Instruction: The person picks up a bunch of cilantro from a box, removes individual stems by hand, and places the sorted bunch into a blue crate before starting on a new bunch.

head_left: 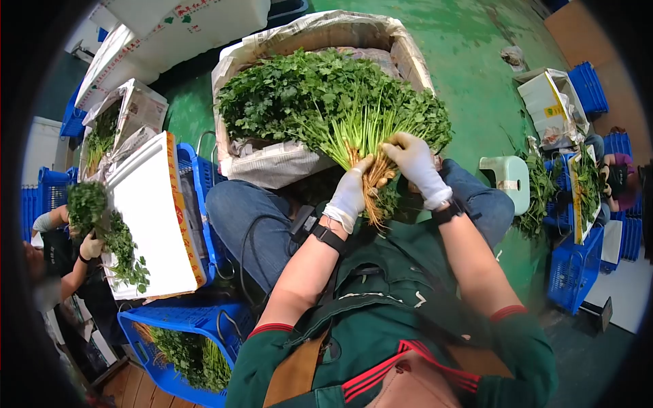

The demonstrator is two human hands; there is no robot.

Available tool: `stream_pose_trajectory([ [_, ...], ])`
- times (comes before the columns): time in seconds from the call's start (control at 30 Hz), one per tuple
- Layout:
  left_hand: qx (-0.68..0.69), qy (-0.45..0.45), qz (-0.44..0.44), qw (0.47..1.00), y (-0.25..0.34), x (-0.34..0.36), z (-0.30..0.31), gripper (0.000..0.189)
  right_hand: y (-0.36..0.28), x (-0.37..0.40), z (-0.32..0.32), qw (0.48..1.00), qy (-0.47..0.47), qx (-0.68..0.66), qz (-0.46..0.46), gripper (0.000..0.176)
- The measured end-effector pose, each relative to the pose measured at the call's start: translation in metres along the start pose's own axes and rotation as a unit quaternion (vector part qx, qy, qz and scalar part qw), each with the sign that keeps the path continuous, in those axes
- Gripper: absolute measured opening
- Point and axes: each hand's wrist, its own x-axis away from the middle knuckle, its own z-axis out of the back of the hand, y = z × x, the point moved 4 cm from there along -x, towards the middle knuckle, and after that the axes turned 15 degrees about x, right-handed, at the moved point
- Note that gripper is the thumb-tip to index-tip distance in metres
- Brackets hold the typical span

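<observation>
Both my hands wear white gloves and meet at the root end of a bunch of leafy greens [364, 136], which looks like coriander or Chinese celery. My left hand [349, 192] closes around the lower stems from the left. On the right, my right hand [413, 165] has its fingers bent in against the tan roots [375, 182]. The roots hang down between the hands, over my lap. The bunch's leaves spread forward over a newspaper-lined box [282, 165], where a thick heap of the same greens [292, 95] lies.
To my left stands a blue basket of greens [183, 350] below a white foam board [153, 228]. A co-worker's gloved hand [90, 246] holds greens beside it. A pale green stool [507, 182] stands right of my knee. Farther right are another person and blue crates [575, 265].
</observation>
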Motion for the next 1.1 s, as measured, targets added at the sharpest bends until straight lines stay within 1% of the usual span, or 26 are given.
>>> stream_pose_trajectory([
  [0.07, 0.006, -0.013, 0.012, 1.0, -0.002, -0.001, -0.001, 0.023, -0.008, 0.027, 0.014, 0.978, -0.1, -0.18, -0.036, 0.026],
  [0.1, 0.004, -0.001, 0.002, 1.0, -0.001, 0.0, -0.001, 0.024, 0.005, 0.033, 0.017, 0.978, -0.099, -0.179, -0.039, 0.026],
  [0.13, 0.001, 0.01, -0.009, 1.0, 0.0, 0.0, 0.0, 0.025, 0.009, 0.039, 0.018, 0.983, -0.161, -0.065, 0.056, 0.028],
  [0.17, -0.004, -0.008, 0.007, 1.0, 0.0, 0.001, -0.001, 0.025, 0.011, 0.045, 0.014, 0.963, -0.219, 0.05, 0.151, 0.03],
  [0.2, -0.004, -0.009, 0.007, 1.0, 0.0, 0.001, 0.0, 0.025, 0.016, 0.047, 0.013, 0.963, -0.219, 0.05, 0.15, 0.03],
  [0.27, 0.006, -0.021, 0.014, 1.0, -0.001, -0.003, 0.001, 0.025, 0.016, 0.044, 0.019, 0.964, -0.163, 0.201, 0.057, 0.036],
  [0.3, 0.01, -0.027, 0.023, 0.999, -0.002, -0.004, 0.003, 0.024, 0.027, 0.036, 0.014, 0.981, -0.171, 0.031, -0.086, 0.046],
  [0.33, 0.007, -0.026, 0.023, 0.999, -0.003, -0.003, 0.002, 0.024, 0.031, 0.031, 0.013, 0.975, -0.156, -0.029, -0.159, 0.057],
  [0.4, 0.022, -0.006, 0.032, 0.999, -0.002, 0.001, -0.001, 0.022, 0.043, 0.019, 0.001, 0.967, -0.172, 0.09, -0.164, 0.064],
  [0.43, 0.019, 0.019, 0.026, 0.999, -0.003, 0.004, -0.003, 0.02, 0.045, 0.02, -0.001, 0.961, -0.18, 0.103, -0.181, 0.066],
  [0.47, 0.011, 0.016, 0.028, 0.999, -0.002, 0.004, -0.002, 0.02, 0.048, 0.02, -0.002, 0.955, -0.186, 0.117, -0.197, 0.069],
  [0.5, -0.015, 0.007, 0.009, 1.0, -0.001, 0.001, 0.001, 0.02, 0.065, 0.018, -0.019, 0.941, -0.219, -0.006, -0.258, 0.072],
  [0.53, -0.038, 0.001, -0.008, 0.999, -0.002, 0.0, 0.004, 0.02, 0.067, 0.016, -0.024, 0.941, -0.215, -0.009, -0.26, 0.072],
  [0.57, -0.083, 0.02, -0.062, 0.994, -0.003, 0.004, -0.001, 0.018, 0.064, 0.018, -0.029, 0.926, -0.153, -0.149, -0.311, 0.066],
  [0.6, -0.086, 0.02, -0.059, 0.994, -0.011, 0.008, -0.007, 0.018, 0.06, 0.019, -0.036, 0.887, -0.086, -0.285, -0.353, 0.061],
  [0.63, -0.115, 0.024, -0.135, 0.984, -0.011, 0.019, -0.024, 0.018, 0.024, 0.02, -0.02, 0.876, -0.039, -0.425, -0.223, 0.047],
  [0.67, -0.144, 0.029, -0.209, 0.967, -0.009, 0.027, -0.034, 0.017, 0.026, 0.015, -0.028, 0.859, -0.001, -0.481, -0.175, 0.038],
  [0.7, -0.124, 0.02, -0.212, 0.969, -0.01, 0.026, -0.033, 0.017, 0.034, 0.014, -0.034, 0.838, -0.006, -0.52, -0.166, 0.036],
  [0.73, -0.126, 0.022, -0.209, 0.969, -0.008, 0.025, -0.029, 0.017, 0.038, 0.013, -0.036, 0.817, -0.011, -0.556, -0.154, 0.033],
  [0.77, -0.086, 0.023, -0.166, 0.982, -0.007, 0.02, -0.021, 0.017, 0.05, 0.008, -0.045, 0.815, -0.009, -0.558, -0.154, 0.033],
  [0.83, -0.023, 0.022, -0.092, 0.995, -0.007, 0.005, 0.0, 0.016, 0.066, 0.005, -0.069, 0.704, -0.06, -0.678, -0.203, 0.023],
  [0.87, -0.024, 0.023, -0.09, 0.995, -0.006, 0.001, 0.005, 0.016, 0.068, 0.005, -0.07, 0.703, -0.059, -0.679, -0.204, 0.023],
  [0.93, 0.033, 0.032, -0.044, 0.998, -0.009, -0.003, 0.014, 0.016, 0.067, 0.007, -0.074, 0.69, -0.057, -0.692, -0.205, 0.017],
  [1.0, 0.021, 0.027, -0.024, 0.999, -0.004, -0.006, 0.019, 0.018, 0.068, 0.008, -0.075, 0.684, -0.072, -0.695, -0.208, 0.017],
  [1.07, -0.01, 0.061, 0.027, 0.998, -0.004, -0.005, 0.014, 0.024, 0.068, 0.007, -0.072, 0.68, -0.101, -0.697, -0.204, 0.016],
  [1.1, 0.014, 0.032, 0.055, 0.998, -0.004, -0.007, 0.013, 0.028, 0.074, 0.005, -0.075, 0.705, -0.092, -0.674, -0.2, 0.016],
])
